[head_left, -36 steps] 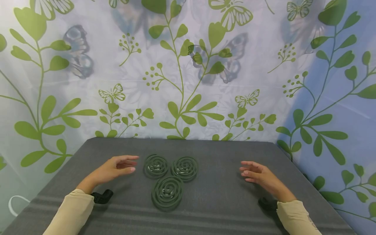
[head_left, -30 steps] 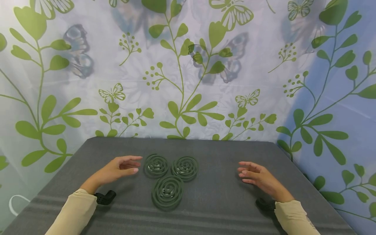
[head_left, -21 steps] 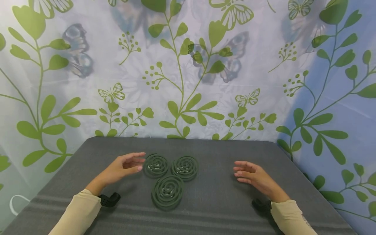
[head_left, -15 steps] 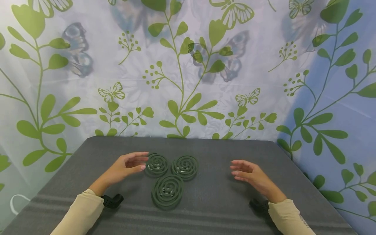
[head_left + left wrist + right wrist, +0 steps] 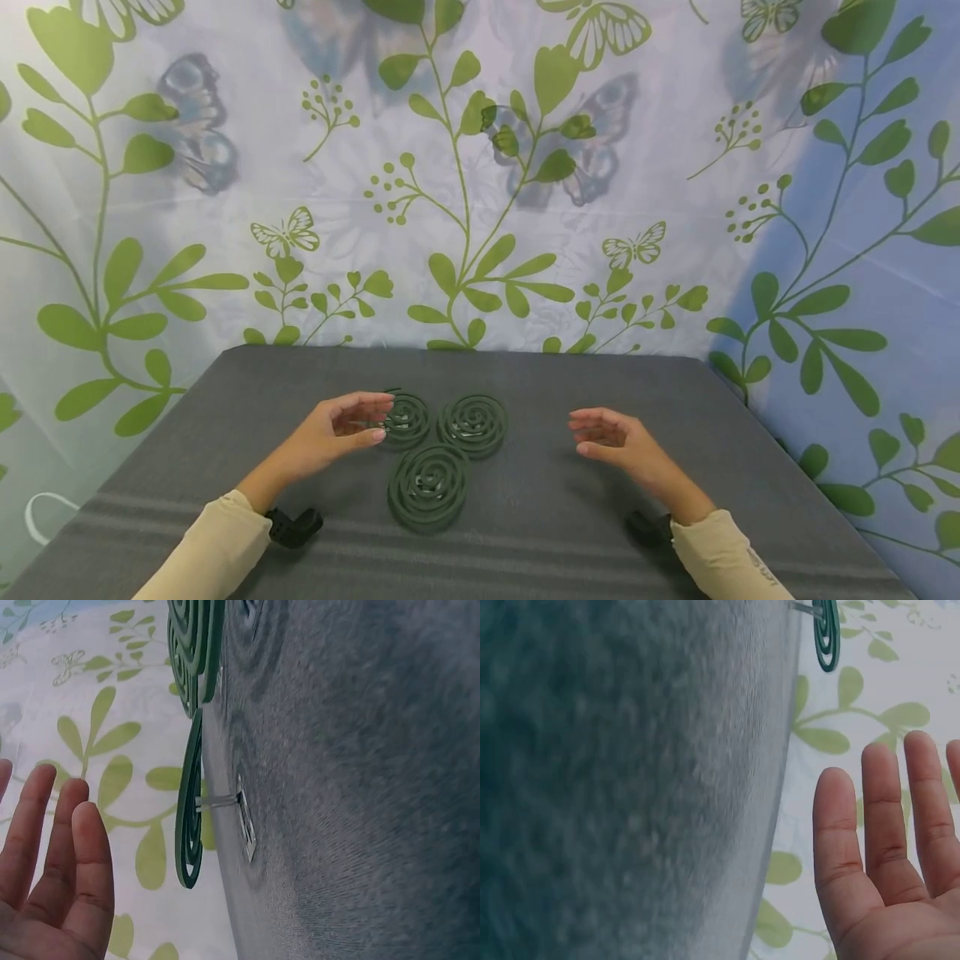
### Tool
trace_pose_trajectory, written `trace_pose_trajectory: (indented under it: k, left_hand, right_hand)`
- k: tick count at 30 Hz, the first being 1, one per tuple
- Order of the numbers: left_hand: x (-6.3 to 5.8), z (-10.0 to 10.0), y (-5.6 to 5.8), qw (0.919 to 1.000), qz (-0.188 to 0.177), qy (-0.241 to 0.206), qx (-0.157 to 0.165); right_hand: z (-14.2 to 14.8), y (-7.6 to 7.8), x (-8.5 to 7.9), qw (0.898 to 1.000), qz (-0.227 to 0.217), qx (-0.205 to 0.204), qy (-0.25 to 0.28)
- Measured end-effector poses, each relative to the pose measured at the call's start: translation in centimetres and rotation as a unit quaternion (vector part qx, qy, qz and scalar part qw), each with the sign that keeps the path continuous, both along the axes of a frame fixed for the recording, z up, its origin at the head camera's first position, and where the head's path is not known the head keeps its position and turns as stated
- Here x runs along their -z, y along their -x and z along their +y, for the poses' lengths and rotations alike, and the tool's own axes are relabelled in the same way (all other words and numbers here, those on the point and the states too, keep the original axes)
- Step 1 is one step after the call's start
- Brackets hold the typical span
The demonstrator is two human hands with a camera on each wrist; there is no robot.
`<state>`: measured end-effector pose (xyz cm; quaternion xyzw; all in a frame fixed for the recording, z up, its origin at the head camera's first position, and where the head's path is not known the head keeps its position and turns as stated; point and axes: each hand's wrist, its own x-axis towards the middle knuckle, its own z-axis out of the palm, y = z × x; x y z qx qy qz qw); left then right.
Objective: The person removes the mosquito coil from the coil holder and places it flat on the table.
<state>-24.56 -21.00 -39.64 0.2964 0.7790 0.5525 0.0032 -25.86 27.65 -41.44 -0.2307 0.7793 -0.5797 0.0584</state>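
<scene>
Three dark green mosquito coils stand close together on the grey table, each a flat spiral: a back-left coil [image 5: 412,419], a back-right coil [image 5: 474,425] and a front coil [image 5: 428,488]. In the left wrist view, one coil [image 5: 184,825] is raised off the cloth on a small metal stand [image 5: 247,829]. My left hand [image 5: 330,433] hovers at the back-left coil, its fingers partly covering that coil's left side in the head view; it grips nothing. My right hand [image 5: 618,442] hovers to the right of the coils, fingers extended, holding nothing.
A grey cloth covers the table [image 5: 555,533]. Behind it hangs a white curtain [image 5: 345,183] printed with green leaves and butterflies. Black wrist devices [image 5: 296,527] sit under both forearms. A white loop [image 5: 33,517] shows at the far left.
Both hands have moved inward: the left rightward, now overlapping the back-left coil in view, the right leftward toward the group. The coils have stayed where they were.
</scene>
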Motion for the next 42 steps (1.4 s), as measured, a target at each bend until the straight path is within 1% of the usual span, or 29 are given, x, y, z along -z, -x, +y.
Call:
trace_pose_trajectory:
  k: [2, 5, 8, 10, 15, 19, 23, 27, 32, 37, 39, 41, 42]
  left_hand:
    - [0.1, 0.1, -0.2, 1.0000, 0.004, 0.008, -0.003]
    - [0.1, 0.2, -0.6, 0.9998, 0.010, 0.018, 0.006]
    - [0.0, 0.3, -0.9, 0.9995, 0.007, 0.022, 0.020]
    - [0.1, 0.4, -1.0, 0.9993, -0.002, 0.026, 0.026]
    - [0.4, 0.4, -1.3, 0.9985, -0.019, 0.042, 0.030]
    - [0.5, 0.4, -1.3, 0.9981, -0.020, 0.046, 0.037]
    - [0.5, 0.4, -1.3, 0.9972, -0.028, 0.050, 0.049]
    - [0.3, 0.5, -1.4, 0.9950, -0.047, 0.059, 0.066]
    - [0.1, 0.4, -1.5, 0.9920, -0.064, 0.076, 0.077]
    - [0.7, 0.1, -1.1, 0.9896, -0.070, 0.093, 0.085]
    - [1.8, -0.5, -0.3, 0.9892, -0.051, 0.103, 0.090]
    - [2.3, -0.8, 0.0, 0.9887, -0.047, 0.109, 0.091]
    - [3.1, -1.0, 0.5, 0.9883, -0.039, 0.112, 0.096]
  right_hand:
    - [-0.5, -0.2, -0.1, 1.000, 0.011, -0.008, -0.010]
    - [-1.2, -0.5, -0.3, 0.999, 0.027, -0.023, -0.017]
    - [-1.8, -0.7, -0.4, 0.998, 0.036, -0.037, -0.023]
    - [-2.2, -0.9, -0.4, 0.998, 0.039, -0.044, -0.027]
    - [-3.0, -1.0, -0.4, 0.997, 0.037, -0.053, -0.048]
    - [-3.8, -1.3, -0.6, 0.996, 0.031, -0.054, -0.066]
    - [-4.6, -1.5, -0.7, 0.995, 0.027, -0.061, -0.068]
    - [-5.3, -1.6, -0.6, 0.995, 0.023, -0.066, -0.074]
    - [-6.3, -1.4, -0.4, 0.994, 0.017, -0.076, -0.079]
    - [-7.1, -1.4, -0.5, 0.993, 0.009, -0.081, -0.083]
    - [-7.4, -1.4, -0.6, 0.993, 0.005, -0.082, -0.088]
    - [-7.7, -1.3, -0.6, 0.992, 0.001, -0.085, -0.090]
    - [-7.9, -1.3, -0.6, 0.992, -0.001, -0.087, -0.092]
